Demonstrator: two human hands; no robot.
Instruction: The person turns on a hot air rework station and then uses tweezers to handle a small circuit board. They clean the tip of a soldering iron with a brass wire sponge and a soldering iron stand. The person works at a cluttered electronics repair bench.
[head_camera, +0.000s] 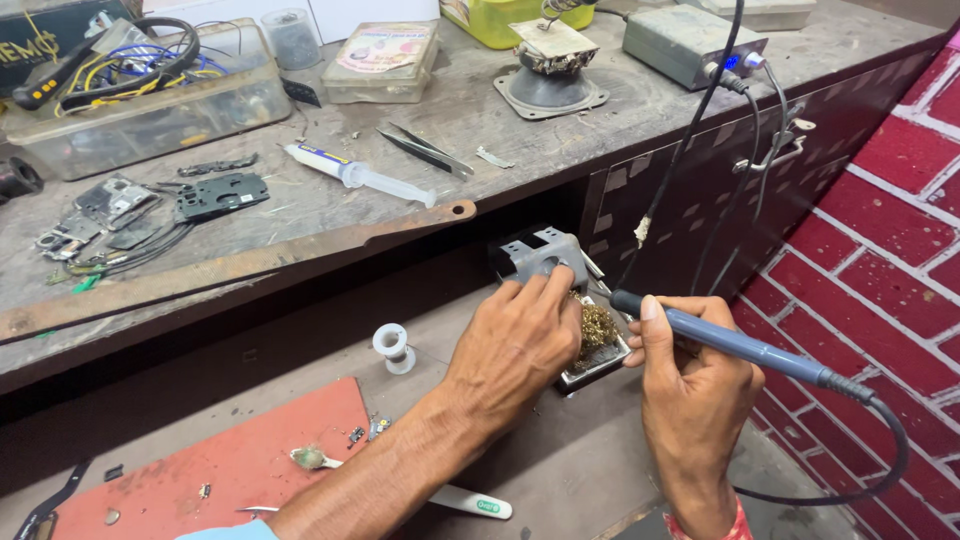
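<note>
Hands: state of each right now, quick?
Left hand: closed on the grey soldering stand, fingers over its top.
Right hand: closed around the blue soldering iron, tip at the brass wool.

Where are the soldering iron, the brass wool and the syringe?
soldering iron (735, 343), head view, on its blue handle.
brass wool (597, 325), head view, on the golden tangle.
syringe (375, 180), head view, on its clear barrel.

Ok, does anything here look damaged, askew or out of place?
Mostly worn clutter. A rusty metal strip runs crooked along the bench edge, and dismantled phone parts lie scattered. Left hand steadies the iron stand; right hand holds the soldering iron.
</note>
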